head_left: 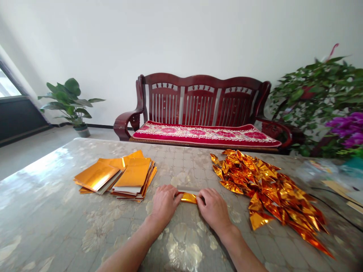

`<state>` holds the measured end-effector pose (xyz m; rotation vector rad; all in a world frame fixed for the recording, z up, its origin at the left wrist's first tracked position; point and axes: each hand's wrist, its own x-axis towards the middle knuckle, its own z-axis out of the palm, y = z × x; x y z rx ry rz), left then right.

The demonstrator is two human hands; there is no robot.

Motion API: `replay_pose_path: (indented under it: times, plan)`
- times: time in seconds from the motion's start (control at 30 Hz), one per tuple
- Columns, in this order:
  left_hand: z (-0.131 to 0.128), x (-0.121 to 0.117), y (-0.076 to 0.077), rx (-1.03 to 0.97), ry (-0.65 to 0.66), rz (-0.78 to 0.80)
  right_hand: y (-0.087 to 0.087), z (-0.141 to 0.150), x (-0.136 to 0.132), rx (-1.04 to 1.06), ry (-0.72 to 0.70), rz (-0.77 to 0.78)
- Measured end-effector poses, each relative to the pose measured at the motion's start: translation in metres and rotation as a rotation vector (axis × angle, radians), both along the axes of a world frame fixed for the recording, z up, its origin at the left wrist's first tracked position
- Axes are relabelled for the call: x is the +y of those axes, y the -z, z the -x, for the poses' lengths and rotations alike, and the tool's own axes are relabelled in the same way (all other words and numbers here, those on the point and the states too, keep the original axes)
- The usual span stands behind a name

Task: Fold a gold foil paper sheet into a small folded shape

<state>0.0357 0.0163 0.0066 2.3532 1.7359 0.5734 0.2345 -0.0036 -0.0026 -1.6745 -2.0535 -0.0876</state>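
My left hand (165, 204) and my right hand (213, 209) rest side by side on the table, fingers curled down onto a narrow folded strip of gold foil paper (189, 197) that shows between them. Each hand covers one end of the strip, pressing or pinching it. To the left lie stacks of flat gold foil sheets (119, 175). To the right sprawls a heap of folded gold foil pieces (269, 192).
The table (56, 215) has a glossy patterned cover. Behind it stands a dark red wooden bench (198, 102) with a red floral cushion. A potted plant (70, 104) stands at the back left, leafy plants with purple flowers (326, 102) at the right. Clear bags and a cable (334, 196) lie at far right.
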Motion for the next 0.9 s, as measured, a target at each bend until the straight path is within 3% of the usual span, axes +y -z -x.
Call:
replay_pose_path:
  times: [0.9]
  plan:
    - [-0.002, 0.0023, 0.0022, 0.009, -0.11, 0.064, 0.0048, 0.0018, 0.002, -0.052, 0.031, 0.01]
